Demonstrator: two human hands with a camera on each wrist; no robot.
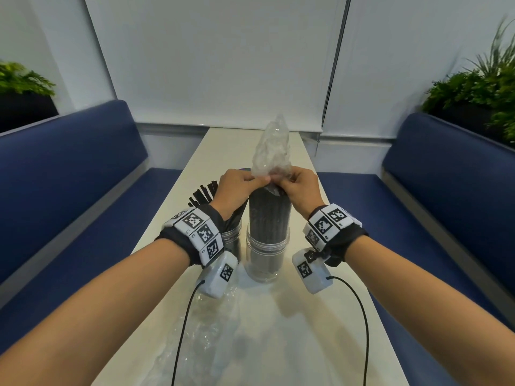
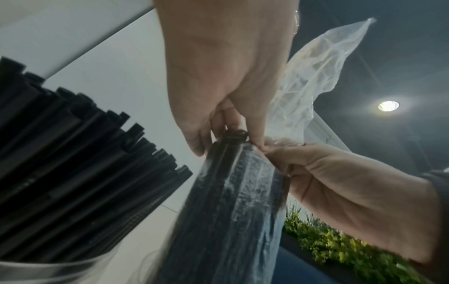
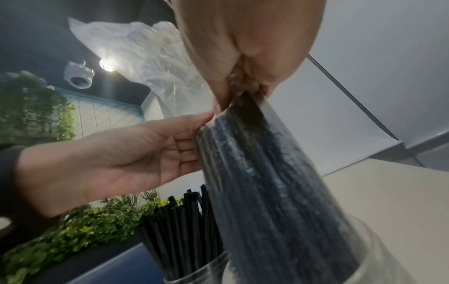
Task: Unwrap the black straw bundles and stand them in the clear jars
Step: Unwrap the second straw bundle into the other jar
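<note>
From the head view, the left hand and the right hand are both pinching the clear wrapper just above the top of the wrapped straw bundle, which is standing upright in the nearer clear jar on the table; a sharp upward pull is likely to be dragging bundle and jar along, tipping them into the second jar just beside, where loose straws are fanning out. A discarded wrapper is lying near the cables. From the left wrist view, the left thumb and fingertips are pressing together on the film at the bundle's tip, touching the right hand's fingertips; if the film is tearing unevenly, straws may be spilling sideways. From the right wrist view, the wrapper is clinging tightly along the bundle inside the jar mouth, so friction there is the probable cause of any lifting or toppling.
</note>
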